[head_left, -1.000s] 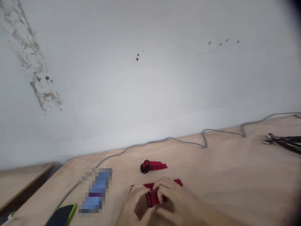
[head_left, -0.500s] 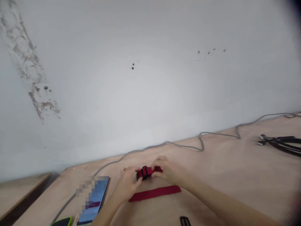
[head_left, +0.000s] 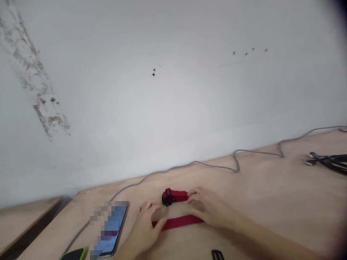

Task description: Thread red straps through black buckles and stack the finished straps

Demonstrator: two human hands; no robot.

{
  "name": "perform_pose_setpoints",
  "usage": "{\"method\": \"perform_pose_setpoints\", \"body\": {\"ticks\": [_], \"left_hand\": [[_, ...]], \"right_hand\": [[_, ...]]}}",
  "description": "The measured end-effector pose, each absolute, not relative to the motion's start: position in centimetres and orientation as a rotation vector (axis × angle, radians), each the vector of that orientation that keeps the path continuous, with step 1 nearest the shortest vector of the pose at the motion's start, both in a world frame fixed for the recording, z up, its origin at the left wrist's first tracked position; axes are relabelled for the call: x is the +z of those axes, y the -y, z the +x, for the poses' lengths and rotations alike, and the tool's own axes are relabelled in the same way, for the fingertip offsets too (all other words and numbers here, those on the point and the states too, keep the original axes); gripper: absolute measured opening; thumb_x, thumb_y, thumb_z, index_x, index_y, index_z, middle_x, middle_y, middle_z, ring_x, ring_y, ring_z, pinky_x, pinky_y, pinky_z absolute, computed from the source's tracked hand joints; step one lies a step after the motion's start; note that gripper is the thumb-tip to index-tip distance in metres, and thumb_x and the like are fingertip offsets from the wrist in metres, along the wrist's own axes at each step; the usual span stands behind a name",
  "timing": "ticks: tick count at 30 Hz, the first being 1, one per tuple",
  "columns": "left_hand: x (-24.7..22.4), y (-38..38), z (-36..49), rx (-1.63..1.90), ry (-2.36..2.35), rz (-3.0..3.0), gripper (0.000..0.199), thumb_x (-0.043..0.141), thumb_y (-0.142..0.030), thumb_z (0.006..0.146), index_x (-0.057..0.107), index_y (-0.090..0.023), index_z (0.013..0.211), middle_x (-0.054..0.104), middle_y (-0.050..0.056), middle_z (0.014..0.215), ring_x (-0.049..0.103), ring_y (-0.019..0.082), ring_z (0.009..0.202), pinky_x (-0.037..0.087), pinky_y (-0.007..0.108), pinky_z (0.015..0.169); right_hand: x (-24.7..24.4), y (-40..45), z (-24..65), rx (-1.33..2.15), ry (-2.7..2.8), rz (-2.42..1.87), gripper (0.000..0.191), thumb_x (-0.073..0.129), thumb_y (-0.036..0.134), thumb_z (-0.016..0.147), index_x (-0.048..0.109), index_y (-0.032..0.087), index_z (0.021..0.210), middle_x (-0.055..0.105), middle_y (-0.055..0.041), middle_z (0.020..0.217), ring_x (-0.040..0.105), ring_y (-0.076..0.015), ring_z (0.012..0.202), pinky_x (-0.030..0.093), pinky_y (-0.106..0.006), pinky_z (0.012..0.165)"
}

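Head view: we have two bare hands over a table (head_left: 257, 206), one to each side of the red pieces. Red strip (head_left: 181, 221) lies flat, long axis running left to right, right end slightly farther from us. Strap bundle (head_left: 177, 195), red webbing with a black buckle, sits just beyond the strip, roughly parallel to it, buckle end left, tail end right.

Key relation: we mark the right hand (head_left: 210, 206) as nearer the bundle. Its fingertips come right up to the tail, so the bundle lies directly left of them; contact, we can't tell. Its thumb stands apart from the fingers, over the strip's right end. Left hand (head_left: 146, 225) has thumb and fingers spread, not closed on anything, around the strip's left end; from there the bundle lies ahead and to the right, with a visible gap. Whether that thumb presses the strip, we can't tell.

Rest, quick: we note a loose black slider (head_left: 217, 255) at the bottom edge, nearer the right hand, and a phone (head_left: 112, 231) left of the left hand.
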State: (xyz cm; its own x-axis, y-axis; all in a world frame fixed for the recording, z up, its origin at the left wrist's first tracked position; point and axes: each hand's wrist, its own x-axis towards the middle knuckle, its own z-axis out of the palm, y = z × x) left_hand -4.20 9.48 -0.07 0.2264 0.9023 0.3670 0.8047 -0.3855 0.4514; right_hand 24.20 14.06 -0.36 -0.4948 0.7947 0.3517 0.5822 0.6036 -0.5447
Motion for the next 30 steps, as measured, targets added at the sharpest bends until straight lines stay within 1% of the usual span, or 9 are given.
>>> {"method": "perform_pose_setpoints", "body": {"ticks": [2,4,9,12,13,17,21,24,30], "left_hand": [[0.2,-8.2,-4.3,0.74,-1.701,2.315,0.009,0.068,-0.03,0.084,0.072,-0.023,0.089,0.071,0.006,0.098,0.067,0.03,0.096,0.05,0.047,0.09],[0.2,-7.5,-4.2,0.663,-1.754,2.294,0.005,0.068,-0.027,0.084,0.068,-0.022,0.082,0.07,0.005,0.093,0.066,0.028,0.09,0.049,0.045,0.087],[-0.5,-7.4,-4.4,0.774,-1.796,2.319,0.009,0.071,-0.025,0.084,0.065,-0.021,0.077,0.068,0.003,0.085,0.065,0.027,0.087,0.049,0.042,0.084],[-1.3,-7.4,-5.0,0.893,-1.705,2.418,0.014,0.064,-0.028,0.09,0.07,-0.024,0.079,0.07,0.004,0.09,0.066,0.027,0.092,0.048,0.042,0.086],[-1.6,-7.4,-5.2,0.924,-1.681,2.446,0.016,0.061,-0.028,0.092,0.072,-0.024,0.081,0.071,0.005,0.093,0.067,0.027,0.094,0.049,0.042,0.086],[-2.0,-7.1,-5.6,0.956,-1.663,2.491,0.02,0.057,-0.027,0.093,0.075,-0.025,0.086,0.072,0.007,0.098,0.068,0.028,0.096,0.047,0.045,0.089],[-1.8,-6.9,-5.2,0.91,-1.664,2.479,0.012,0.063,-0.029,0.088,0.074,-0.025,0.093,0.072,0.009,0.104,0.067,0.03,0.102,0.046,0.049,0.093],[-1.4,-6.7,-4.9,0.875,-1.669,2.465,0.009,0.064,-0.027,0.087,0.073,-0.025,0.089,0.072,0.009,0.105,0.067,0.031,0.103,0.046,0.051,0.093],[-1.0,-6.5,-4.6,0.884,-1.667,2.452,0.003,0.065,-0.021,0.084,0.063,-0.023,0.086,0.072,0.007,0.099,0.067,0.029,0.098,0.05,0.046,0.087]], "right_hand": [[-0.4,-12.6,25.3,0.499,2.272,-1.123,0.021,0.069,0.043,0.085,0.074,0.028,0.098,0.065,-0.0061,0.117,0.056,-0.0276,0.113,0.042,-0.042,0.101],[-0.6,-11.7,25.8,0.531,2.272,-1.158,0.016,0.07,0.038,0.083,0.074,0.027,0.093,0.064,-0.0059,0.116,0.057,-0.0271,0.111,0.043,-0.04,0.098],[-0.8,-11.1,25.6,0.543,2.205,-1.155,0.007,0.071,0.025,0.081,0.068,0.023,0.087,0.063,-0.0053,0.109,0.058,-0.024,0.103,0.045,-0.035,0.092],[-1.0,-11.0,25.5,0.525,2.226,-1.139,0.002,0.069,0.023,0.082,0.067,0.022,0.082,0.064,-0.0044,0.105,0.058,-0.023,0.1,0.045,-0.035,0.09],[-1.1,-10.9,25.5,0.508,2.236,-1.132,0.002,0.068,0.023,0.083,0.067,0.022,0.084,0.064,-0.0043,0.105,0.058,-0.0231,0.1,0.045,-0.035,0.09],[-1.2,-10.8,25.6,0.459,2.266,-1.094,0.016,0.065,0.028,0.088,0.069,0.024,0.102,0.065,-0.0059,0.109,0.057,-0.0248,0.106,0.043,-0.038,0.096],[-1.2,-11.0,25.7,0.468,2.284,-1.101,0.014,0.064,0.031,0.089,0.072,0.024,0.098,0.066,-0.0063,0.109,0.057,-0.0251,0.105,0.043,-0.039,0.095],[-1.3,-11.0,25.7,0.46,2.262,-1.104,0.012,0.065,0.03,0.087,0.07,0.024,0.096,0.065,-0.0058,0.109,0.057,-0.0248,0.104,0.044,-0.038,0.094],[-1.3,-10.9,25.6,0.451,2.263,-1.084,0.006,0.065,0.024,0.085,0.063,0.022,0.091,0.065,-0.004,0.102,0.058,-0.0223,0.096,0.045,-0.034,0.085]]}}
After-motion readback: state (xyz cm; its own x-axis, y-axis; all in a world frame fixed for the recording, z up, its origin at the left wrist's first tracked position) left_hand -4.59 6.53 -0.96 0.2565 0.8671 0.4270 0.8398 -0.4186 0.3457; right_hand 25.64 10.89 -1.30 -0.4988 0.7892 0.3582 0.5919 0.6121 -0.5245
